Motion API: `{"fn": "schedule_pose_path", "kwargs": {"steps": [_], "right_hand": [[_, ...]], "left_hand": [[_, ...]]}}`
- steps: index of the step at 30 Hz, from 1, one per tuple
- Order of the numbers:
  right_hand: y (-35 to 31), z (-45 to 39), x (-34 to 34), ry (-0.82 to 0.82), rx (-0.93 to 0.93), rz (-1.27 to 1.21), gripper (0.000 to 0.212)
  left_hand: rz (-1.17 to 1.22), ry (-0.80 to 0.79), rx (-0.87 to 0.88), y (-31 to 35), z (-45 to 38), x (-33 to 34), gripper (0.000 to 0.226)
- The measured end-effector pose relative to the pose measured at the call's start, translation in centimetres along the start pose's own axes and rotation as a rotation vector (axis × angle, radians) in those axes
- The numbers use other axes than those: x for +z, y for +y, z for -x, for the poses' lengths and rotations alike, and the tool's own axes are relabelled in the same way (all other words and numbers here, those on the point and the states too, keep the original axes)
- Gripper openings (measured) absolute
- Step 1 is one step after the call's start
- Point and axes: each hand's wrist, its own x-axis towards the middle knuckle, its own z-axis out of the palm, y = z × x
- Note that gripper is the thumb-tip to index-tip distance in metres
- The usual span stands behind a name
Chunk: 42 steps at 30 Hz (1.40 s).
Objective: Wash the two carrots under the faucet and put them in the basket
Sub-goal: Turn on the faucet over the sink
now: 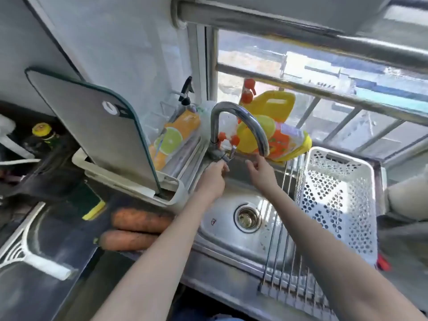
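Note:
Two unwashed orange carrots lie side by side on the dark counter left of the sink, the far carrot (141, 220) and the near carrot (128, 239). Both are partly hidden by my left forearm. My left hand (214, 176) reaches to the base of the curved steel faucet (240, 117) and its fingers close around the faucet handle (228, 156). With fingers apart, my right hand (260, 171) is raised just below the spout and holds nothing. No water is visible. The white perforated basket (361, 218) sits on a wire rack at the sink's right side.
A steel sink (222, 230) with a drain lies below my hands. A grey cutting board (92, 126) stands in a white holder on the left. Detergent bottles (273, 133) crowd the sill behind the faucet. A sponge (93, 210) lies near the carrots.

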Motion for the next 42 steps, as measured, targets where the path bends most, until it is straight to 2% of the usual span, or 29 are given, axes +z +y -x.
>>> {"fn": "schedule_pose_path", "kwargs": {"steps": [3,5,10,13,15,17,21,31,42], "right_hand": [[-1.2,-3.7,0.8,-0.104,0.041,-0.025,0.037],[-1.8,-5.8,1.8,-0.183,-0.016,-0.036,0.035],[-2.5,-6.7,2.3,-0.216,-0.077,-0.01,0.033],[-2.9,-6.0,1.8,-0.257,-0.07,-0.064,0.014],[-3.3,-5.6,1.8,-0.243,-0.126,-0.069,0.012],[-3.0,-5.4,2.2,-0.229,-0.176,-0.054,0.02],[-1.8,-5.0,2.5,-0.173,-0.176,-0.042,0.027],[-0.3,-3.5,3.1,-0.141,-0.127,0.024,0.012],[0.9,-3.7,3.7,-0.129,-0.033,0.026,0.021]], "left_hand": [[-0.012,-0.054,-0.078,0.5,-1.8,0.2,0.055],[0.015,-0.04,-0.107,0.7,-3.5,0.0,0.061],[0.078,-0.057,-0.074,1.4,-6.5,-0.1,0.043],[0.158,-0.073,-0.055,1.5,-7.4,-0.4,0.031],[0.192,-0.062,-0.051,1.4,-7.6,-0.9,0.029],[0.18,-0.065,-0.038,1.6,-7.6,-1.5,0.029],[0.175,-0.153,0.007,1.2,-7.4,-1.6,0.028],[0.131,-0.212,-0.019,0.6,-5.5,-0.3,0.05],[0.087,-0.295,-0.012,0.1,-5.7,0.0,0.053]]}}
